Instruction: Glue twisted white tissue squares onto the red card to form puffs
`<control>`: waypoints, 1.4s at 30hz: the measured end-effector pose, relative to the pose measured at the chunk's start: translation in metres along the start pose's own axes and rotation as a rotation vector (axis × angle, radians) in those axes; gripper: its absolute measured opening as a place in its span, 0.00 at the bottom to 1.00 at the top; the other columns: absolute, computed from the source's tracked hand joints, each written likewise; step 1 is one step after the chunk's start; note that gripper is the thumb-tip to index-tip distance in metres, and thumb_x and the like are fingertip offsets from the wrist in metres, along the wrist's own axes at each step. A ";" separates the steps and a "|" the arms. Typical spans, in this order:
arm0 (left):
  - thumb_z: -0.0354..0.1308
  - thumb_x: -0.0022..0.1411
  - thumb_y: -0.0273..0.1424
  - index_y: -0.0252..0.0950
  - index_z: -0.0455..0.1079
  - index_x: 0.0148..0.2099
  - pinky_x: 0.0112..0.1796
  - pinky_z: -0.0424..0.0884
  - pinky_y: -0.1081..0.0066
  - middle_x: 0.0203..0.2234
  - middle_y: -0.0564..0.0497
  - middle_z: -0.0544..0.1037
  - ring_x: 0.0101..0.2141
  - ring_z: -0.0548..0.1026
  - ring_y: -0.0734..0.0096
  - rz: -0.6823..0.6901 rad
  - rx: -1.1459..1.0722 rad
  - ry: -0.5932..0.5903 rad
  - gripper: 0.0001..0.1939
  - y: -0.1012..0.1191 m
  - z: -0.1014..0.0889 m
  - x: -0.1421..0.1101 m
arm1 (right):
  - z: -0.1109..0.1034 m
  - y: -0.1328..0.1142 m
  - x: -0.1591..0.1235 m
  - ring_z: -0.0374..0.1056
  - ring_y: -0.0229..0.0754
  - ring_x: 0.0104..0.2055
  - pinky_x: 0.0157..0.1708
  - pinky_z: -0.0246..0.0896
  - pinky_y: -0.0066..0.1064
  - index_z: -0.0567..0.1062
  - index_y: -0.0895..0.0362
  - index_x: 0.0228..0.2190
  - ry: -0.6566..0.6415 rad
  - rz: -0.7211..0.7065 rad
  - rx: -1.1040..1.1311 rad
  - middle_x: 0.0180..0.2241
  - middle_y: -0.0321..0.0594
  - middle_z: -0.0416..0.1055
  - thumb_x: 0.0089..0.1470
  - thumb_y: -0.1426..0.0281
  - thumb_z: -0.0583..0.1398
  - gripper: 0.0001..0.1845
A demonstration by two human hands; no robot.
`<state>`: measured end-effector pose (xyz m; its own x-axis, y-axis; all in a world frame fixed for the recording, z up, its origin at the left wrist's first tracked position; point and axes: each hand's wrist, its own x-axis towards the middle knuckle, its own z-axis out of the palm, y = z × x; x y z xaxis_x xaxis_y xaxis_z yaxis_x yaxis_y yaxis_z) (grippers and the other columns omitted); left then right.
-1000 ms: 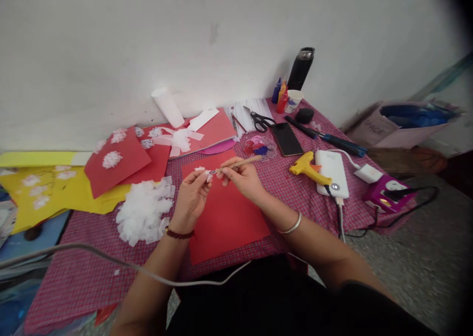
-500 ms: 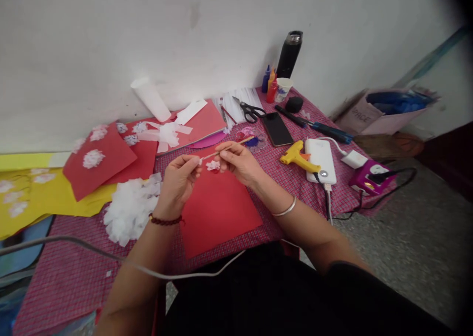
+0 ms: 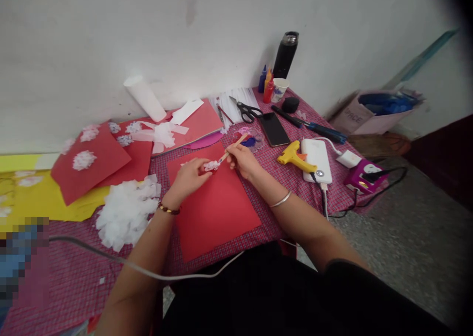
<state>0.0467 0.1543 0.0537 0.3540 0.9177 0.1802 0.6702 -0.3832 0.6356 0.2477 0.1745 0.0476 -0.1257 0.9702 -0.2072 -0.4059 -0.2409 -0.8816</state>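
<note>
In my right hand [image 3: 244,161] is a slim wooden stick [image 3: 236,145], pinched between thumb and fingers. Its lower tip points down at a small pale pink ruffled flower [image 3: 211,166] on a red sheet [image 3: 221,213]. My left hand [image 3: 190,178] rests beside that flower, with its thumb and forefinger closed against the left edge. The fingers partly cover the flower. Left of this hand lies a heap of white tissue-like pieces [image 3: 123,213].
A yellow glue gun [image 3: 295,156] rests against a white power bank [image 3: 317,161]. Behind are a phone [image 3: 274,129], scissors [image 3: 246,110], paint bottles [image 3: 268,90] and a black flask [image 3: 286,55]. Red cards with flowers [image 3: 90,171] lie left. A cable [image 3: 173,277] crosses in front.
My left hand has let go of the small white piece at the stick's tip and moved down to the flower. My right hand has tilted the stick so its tip meets the flower.
</note>
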 end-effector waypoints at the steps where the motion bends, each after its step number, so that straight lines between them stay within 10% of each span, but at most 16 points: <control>1: 0.61 0.56 0.32 0.39 0.74 0.48 0.34 0.66 0.69 0.36 0.47 0.79 0.33 0.74 0.65 0.012 0.031 -0.032 0.16 0.000 0.002 0.002 | 0.000 0.001 0.001 0.54 0.29 0.11 0.11 0.49 0.20 0.68 0.57 0.26 -0.001 -0.011 -0.031 0.13 0.26 0.64 0.55 0.70 0.58 0.07; 9: 0.55 0.56 0.28 0.36 0.75 0.28 0.30 0.61 0.69 0.25 0.48 0.78 0.28 0.72 0.66 -0.080 0.090 -0.043 0.09 -0.007 0.010 0.027 | 0.004 0.010 0.001 0.57 0.30 0.13 0.13 0.50 0.22 0.66 0.56 0.27 -0.016 -0.163 -0.145 0.15 0.27 0.66 0.54 0.66 0.59 0.08; 23: 0.55 0.56 0.31 0.37 0.71 0.27 0.27 0.57 0.69 0.23 0.50 0.76 0.26 0.70 0.67 -0.125 0.105 -0.007 0.08 -0.015 0.013 0.029 | 0.002 0.027 0.002 0.69 0.40 0.30 0.33 0.59 0.29 0.70 0.57 0.33 -0.059 -0.513 -0.846 0.28 0.38 0.73 0.60 0.68 0.54 0.07; 34: 0.48 0.62 0.31 0.36 0.70 0.28 0.29 0.59 0.70 0.22 0.51 0.73 0.26 0.67 0.69 -0.073 0.045 0.034 0.13 -0.008 0.009 0.027 | 0.013 0.017 -0.006 0.69 0.42 0.32 0.34 0.58 0.29 0.72 0.55 0.30 -0.065 -0.456 -0.878 0.26 0.39 0.72 0.56 0.69 0.60 0.04; 42: 0.54 0.62 0.37 0.36 0.73 0.39 0.30 0.64 0.71 0.26 0.52 0.75 0.27 0.70 0.69 -0.146 -0.114 0.362 0.12 -0.005 -0.068 -0.003 | 0.003 0.011 0.000 0.61 0.34 0.18 0.20 0.56 0.25 0.67 0.56 0.28 0.067 -0.294 -0.263 0.19 0.31 0.67 0.54 0.63 0.58 0.09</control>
<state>-0.0022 0.1609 0.1015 -0.0052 0.9468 0.3218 0.6127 -0.2513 0.7493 0.2405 0.1715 0.0390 0.0238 0.9984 0.0508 -0.1693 0.0541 -0.9841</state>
